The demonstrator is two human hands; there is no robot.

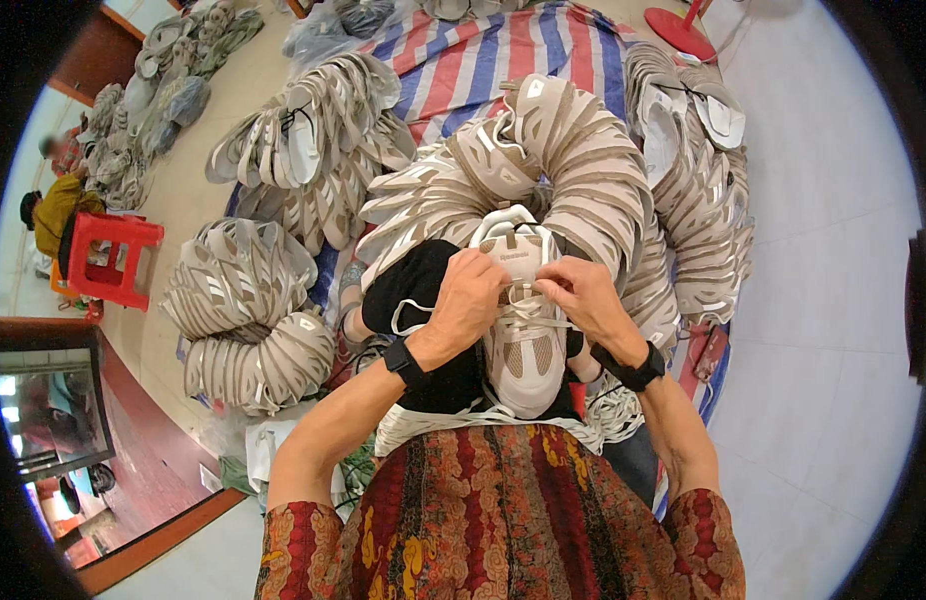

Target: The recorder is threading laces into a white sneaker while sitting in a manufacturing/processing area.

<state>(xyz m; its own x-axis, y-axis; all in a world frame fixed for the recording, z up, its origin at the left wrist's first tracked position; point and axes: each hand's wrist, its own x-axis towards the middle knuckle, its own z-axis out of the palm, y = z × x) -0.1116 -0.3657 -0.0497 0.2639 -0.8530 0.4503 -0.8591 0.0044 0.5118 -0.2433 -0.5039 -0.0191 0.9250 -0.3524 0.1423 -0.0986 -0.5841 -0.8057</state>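
Observation:
A beige and white sneaker (528,365) rests on the black cloth (438,385) over my lap, its toe toward me. White shoelace (528,315) crosses its lower eyelets, and a loose length hangs in a loop off to the left. My left hand (468,290) is closed at the left side of the tongue (516,255), fingertips pinching the lace. Opposite it, my right hand (585,292) pinches lace at the tongue's right edge. The fingers partly hide the upper eyelets. Spare white laces (463,425) lie across my waist.
Curved stacks of matching shoe uppers (583,165) lie just beyond the sneaker, with more stacks (248,280) at left and right (698,230). Beneath them spreads a striped sheet (503,60). A red stool (113,255) and a seated person are at far left.

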